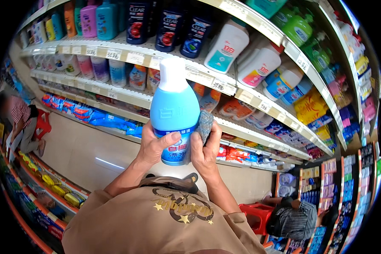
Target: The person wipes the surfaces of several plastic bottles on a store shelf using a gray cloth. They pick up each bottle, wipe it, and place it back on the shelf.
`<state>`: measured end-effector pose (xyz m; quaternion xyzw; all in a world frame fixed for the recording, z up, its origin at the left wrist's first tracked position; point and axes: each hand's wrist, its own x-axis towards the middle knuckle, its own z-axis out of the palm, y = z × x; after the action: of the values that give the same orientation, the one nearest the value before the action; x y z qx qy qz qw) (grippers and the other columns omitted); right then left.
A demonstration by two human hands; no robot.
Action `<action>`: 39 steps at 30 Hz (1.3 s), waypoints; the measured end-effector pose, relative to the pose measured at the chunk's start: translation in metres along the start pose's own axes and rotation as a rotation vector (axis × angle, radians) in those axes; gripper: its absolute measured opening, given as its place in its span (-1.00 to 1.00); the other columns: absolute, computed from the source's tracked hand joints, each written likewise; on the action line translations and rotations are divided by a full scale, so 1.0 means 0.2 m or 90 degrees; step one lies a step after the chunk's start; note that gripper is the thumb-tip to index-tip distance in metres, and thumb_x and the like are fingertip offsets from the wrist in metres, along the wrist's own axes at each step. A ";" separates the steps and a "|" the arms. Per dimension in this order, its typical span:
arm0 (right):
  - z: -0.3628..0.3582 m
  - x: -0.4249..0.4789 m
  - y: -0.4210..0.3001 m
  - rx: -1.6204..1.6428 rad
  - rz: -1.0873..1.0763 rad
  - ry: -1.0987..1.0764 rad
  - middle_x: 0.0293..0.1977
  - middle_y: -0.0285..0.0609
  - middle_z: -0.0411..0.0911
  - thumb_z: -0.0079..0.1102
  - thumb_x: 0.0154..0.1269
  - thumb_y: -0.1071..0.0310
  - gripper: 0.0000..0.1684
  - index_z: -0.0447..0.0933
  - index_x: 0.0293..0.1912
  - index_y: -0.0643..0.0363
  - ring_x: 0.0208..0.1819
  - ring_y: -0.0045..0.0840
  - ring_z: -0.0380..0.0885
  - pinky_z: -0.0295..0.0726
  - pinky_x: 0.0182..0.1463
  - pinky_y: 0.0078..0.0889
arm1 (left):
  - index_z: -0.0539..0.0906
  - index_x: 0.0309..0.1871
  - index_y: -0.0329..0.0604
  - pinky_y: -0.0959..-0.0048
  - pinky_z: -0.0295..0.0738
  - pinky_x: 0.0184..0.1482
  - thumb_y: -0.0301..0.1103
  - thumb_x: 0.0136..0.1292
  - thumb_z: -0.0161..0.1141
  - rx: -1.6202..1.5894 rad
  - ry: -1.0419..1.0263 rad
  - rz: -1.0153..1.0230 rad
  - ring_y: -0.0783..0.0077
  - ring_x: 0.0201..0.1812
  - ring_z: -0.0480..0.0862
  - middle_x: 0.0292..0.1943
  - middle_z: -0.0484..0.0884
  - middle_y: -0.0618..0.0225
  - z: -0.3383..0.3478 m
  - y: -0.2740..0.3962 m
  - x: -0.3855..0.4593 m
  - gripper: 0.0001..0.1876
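Observation:
A light blue plastic bottle [175,108] with a white cap and a printed label is held upright before my chest, in front of the store shelves. My left hand [154,144] grips its left side, with the thumb across the label. Between the fingers and thumb of my right hand [206,147] is a bunched grey cloth [205,124], pressed against the bottle's right side. The bottle hides part of the shelf edge behind it.
Shelves [127,50] of shampoo and detergent bottles curve across the front. One person [22,117] is by a red stool [43,122] at left; another [295,219] is by a red stool [257,217] at lower right. A low shelf [28,193] runs along the left.

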<state>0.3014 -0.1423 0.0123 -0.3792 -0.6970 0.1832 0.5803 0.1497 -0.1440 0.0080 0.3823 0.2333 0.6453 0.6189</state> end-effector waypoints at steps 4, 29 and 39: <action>-0.12 0.14 -0.02 -0.015 -0.106 0.094 0.09 -0.03 0.48 0.14 0.34 0.42 -0.54 0.32 0.20 0.23 0.06 -0.40 0.48 0.44 0.17 -0.33 | 0.45 0.20 -0.35 0.37 0.50 0.12 -0.23 0.01 0.50 0.132 -0.051 0.015 0.37 0.01 0.62 0.01 0.62 0.17 0.02 -0.01 -0.02 -0.29; -0.40 0.42 -0.33 -0.390 -0.043 -0.265 -0.53 -0.02 0.43 0.39 0.04 0.26 -0.71 0.50 -0.43 0.26 -0.46 -0.08 0.48 0.46 -0.38 -0.13 | 0.52 0.10 -0.38 0.36 0.57 -0.03 -0.29 -0.17 0.58 0.561 -0.245 0.086 0.31 -0.13 0.72 -0.12 0.69 0.12 -0.03 -0.09 -0.05 -0.28; -0.42 0.35 -0.27 -0.628 0.001 -0.445 -0.66 0.02 0.49 0.22 0.21 -0.05 -0.47 0.55 -0.55 0.28 -0.57 -0.10 0.55 0.52 -0.46 -0.19 | 0.58 0.02 -0.19 0.28 0.62 -0.17 -0.28 -0.19 0.55 0.699 -0.286 0.155 0.10 -0.21 0.72 -0.18 0.69 0.10 -0.02 -0.13 -0.01 -0.39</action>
<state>0.3613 -0.1407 0.1196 -0.5217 -0.8487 -0.0478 0.0725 0.1622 -0.1427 -0.0152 0.7966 0.3504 0.4001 0.2874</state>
